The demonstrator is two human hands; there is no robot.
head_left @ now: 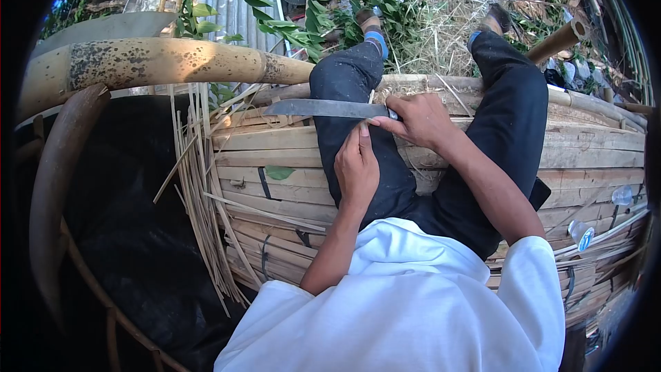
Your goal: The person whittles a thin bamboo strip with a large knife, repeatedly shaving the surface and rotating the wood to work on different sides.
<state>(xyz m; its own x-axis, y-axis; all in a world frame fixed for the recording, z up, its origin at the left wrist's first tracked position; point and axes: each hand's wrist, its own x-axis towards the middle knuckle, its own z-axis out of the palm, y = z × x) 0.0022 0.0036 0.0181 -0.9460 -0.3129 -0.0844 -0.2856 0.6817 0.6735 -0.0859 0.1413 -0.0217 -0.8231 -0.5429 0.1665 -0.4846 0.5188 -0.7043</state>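
White cloth shirt (413,303): one, closest of all!
Right hand (421,122): clamped on one long grey steel knife (330,109), level over the black-trousered left leg (392,172), near the slatted bamboo bench's (585,158) far edge.
Left hand (357,172): thumb and finger together beside the blade; what's pinched, cannot tell.
Good bladework: light strokes, fingertips clear.
Counts: two clear plastic containers (582,234) toward the bench's right edge, one loose green leaf (279,172) left.

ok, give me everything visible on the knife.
The knife has a long, dull grey, metal-looking blade, tapering to a tip on the person's left. It is held crosswise over the dark left trouser leg. The right hand grips the handle, mostly hiding it. The left hand is close to the blade's handle end; contact there is unclear.
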